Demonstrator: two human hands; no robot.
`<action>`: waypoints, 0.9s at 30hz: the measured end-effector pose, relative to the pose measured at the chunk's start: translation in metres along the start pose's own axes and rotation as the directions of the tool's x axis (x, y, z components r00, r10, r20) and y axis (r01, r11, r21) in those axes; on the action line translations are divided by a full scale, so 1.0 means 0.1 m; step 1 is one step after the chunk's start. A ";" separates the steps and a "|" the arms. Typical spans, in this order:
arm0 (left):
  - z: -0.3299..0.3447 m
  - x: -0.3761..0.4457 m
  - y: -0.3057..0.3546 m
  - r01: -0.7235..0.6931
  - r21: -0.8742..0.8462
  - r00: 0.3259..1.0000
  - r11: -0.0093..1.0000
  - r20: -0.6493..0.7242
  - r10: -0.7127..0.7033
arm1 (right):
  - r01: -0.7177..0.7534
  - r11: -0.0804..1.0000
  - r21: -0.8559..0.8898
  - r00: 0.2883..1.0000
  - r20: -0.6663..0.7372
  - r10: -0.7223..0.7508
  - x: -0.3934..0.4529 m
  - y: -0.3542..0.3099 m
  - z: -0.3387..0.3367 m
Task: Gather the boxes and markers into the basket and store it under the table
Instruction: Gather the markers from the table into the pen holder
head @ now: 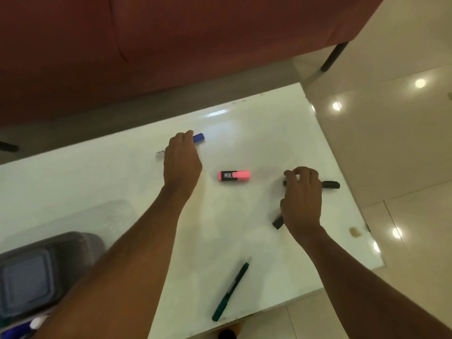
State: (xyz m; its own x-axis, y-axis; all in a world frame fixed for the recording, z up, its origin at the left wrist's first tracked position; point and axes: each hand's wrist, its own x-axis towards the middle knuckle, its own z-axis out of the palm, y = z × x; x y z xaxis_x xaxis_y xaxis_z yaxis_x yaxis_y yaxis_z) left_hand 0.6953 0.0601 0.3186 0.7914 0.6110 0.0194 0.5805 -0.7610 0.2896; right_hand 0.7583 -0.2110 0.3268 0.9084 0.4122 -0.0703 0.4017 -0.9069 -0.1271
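My left hand [182, 162] reaches across the white table [122, 182] and closes over a blue marker [199, 137], whose cap sticks out past the fingers. My right hand [302, 194] curls over a black marker [330, 184] lying crosswise; a second black marker [278, 222] pokes out under the wrist. Between the hands lies a pink highlighter [234, 175]. A dark green pen [231, 291] lies near the table's front edge. The grey basket [61, 243] sits at the lower left with a box [24, 280] and markers inside.
A reddish-brown sofa [171, 40] stands beyond the table's far edge, with a black leg [333, 57] at the right. Glossy cream floor tiles [391, 143] lie to the right. A small beige piece [355, 232] rests near the table's right corner.
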 end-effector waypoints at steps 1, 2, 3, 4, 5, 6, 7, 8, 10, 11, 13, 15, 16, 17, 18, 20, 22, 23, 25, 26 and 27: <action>0.03 0.02 0.01 -0.002 0.039 1.000 0.999 0.010 0.002 | -0.018 0.999 -0.028 1.000 0.021 0.019 0.02 0.05 0.00; 0.05 0.04 0.02 -0.004 0.078 1.000 0.997 0.017 0.003 | -0.028 0.999 -0.042 0.999 0.030 0.029 0.04 0.09 -0.02; 0.06 0.06 0.02 -0.003 0.108 1.000 0.994 0.019 0.001 | -0.031 0.998 -0.053 0.999 0.037 0.033 0.07 0.13 -0.01; 0.06 0.07 0.02 0.002 0.127 1.000 0.992 0.017 -0.004 | -0.028 0.998 -0.063 0.999 0.042 0.031 0.09 0.14 -0.02; 0.07 0.08 0.02 0.007 0.139 1.000 0.990 0.017 -0.009 | -0.027 0.997 -0.067 0.999 0.044 0.030 0.12 0.16 -0.03; 0.06 0.09 0.02 0.012 0.151 1.000 0.989 0.022 -0.016 | -0.026 0.997 -0.068 0.999 0.039 0.028 0.14 0.17 -0.03; 0.06 0.09 0.02 0.020 0.160 0.999 0.987 0.031 -0.025 | -0.022 0.998 -0.066 0.999 0.030 0.024 0.15 0.18 -0.04; 0.06 0.08 0.01 0.030 0.163 0.998 0.986 0.042 -0.037 | -0.015 0.998 -0.066 1.000 0.018 0.016 0.17 0.19 -0.05; 0.05 0.07 0.00 0.061 0.127 0.995 0.990 0.066 -0.069 | 0.018 0.998 -0.064 1.000 -0.024 -0.019 0.18 0.21 -0.06; 0.04 0.05 0.00 0.077 0.092 0.994 0.993 0.072 -0.083 | 0.033 0.998 -0.059 0.998 -0.058 -0.036 0.19 0.21 -0.07; -0.02 -0.01 0.05 0.113 0.015 0.992 0.993 0.049 -0.114 | 0.060 0.997 -0.041 0.989 -0.133 -0.065 0.21 0.20 -0.09; -0.10 -0.13 0.14 0.116 -0.023 0.993 0.993 -0.013 -0.116 | 0.092 0.996 -0.021 0.981 -0.172 -0.094 0.21 0.17 -0.11; -0.12 -0.22 0.19 0.093 -0.024 0.995 0.995 -0.044 -0.094 | 0.108 0.994 -0.016 0.979 -0.173 -0.109 0.19 0.15 -0.12; -0.14 -0.33 0.23 0.059 -0.034 0.996 0.998 -0.066 -0.061 | 0.121 0.992 -0.018 0.979 -0.166 -0.122 0.15 0.12 -0.12; -0.15 -0.45 0.26 0.016 -0.051 0.997 0.999 -0.079 -0.020 | 0.131 0.991 -0.025 0.979 -0.153 -0.133 0.11 0.10 -0.12; -0.11 -0.69 0.31 -0.104 -0.060 0.991 0.993 -0.093 0.098 | 0.144 0.989 -0.037 0.981 -0.126 -0.147 0.02 0.06 -0.12; -0.07 -0.89 0.33 -0.224 -0.047 0.972 0.974 -0.091 0.219 | 0.158 0.986 -0.062 0.982 -0.094 -0.163 -0.07 0.02 -0.12; -0.06 -0.97 0.33 -0.275 -0.042 0.959 0.961 -0.086 0.270 | 0.167 0.983 -0.077 0.982 -0.075 -0.173 -0.12 0.01 -0.12; -0.03 -1.08 0.34 -0.355 -0.029 0.933 0.934 -0.080 0.352 | 0.185 0.977 -0.102 0.981 -0.045 -0.190 -0.20 -0.01 -0.12; -0.01 -1.13 0.33 -0.388 -0.028 0.920 0.921 -0.078 0.384 | 0.190 0.975 -0.112 0.980 -0.038 -0.195 -0.24 -0.02 -0.11; 0.01 -1.19 0.30 -0.407 -0.045 0.912 0.912 -0.073 0.403 | 0.191 0.974 -0.120 0.980 -0.033 -0.197 -0.29 -0.03 -0.10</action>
State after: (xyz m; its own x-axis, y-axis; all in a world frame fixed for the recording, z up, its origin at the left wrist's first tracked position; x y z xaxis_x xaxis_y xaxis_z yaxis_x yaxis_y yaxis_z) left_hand 0.6191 -0.0356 0.3245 0.9418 0.2665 0.2047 0.1991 -0.9332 0.2991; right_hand 0.7320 -0.2217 0.3392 0.8150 0.5793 -0.0110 0.5791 -0.8150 -0.0185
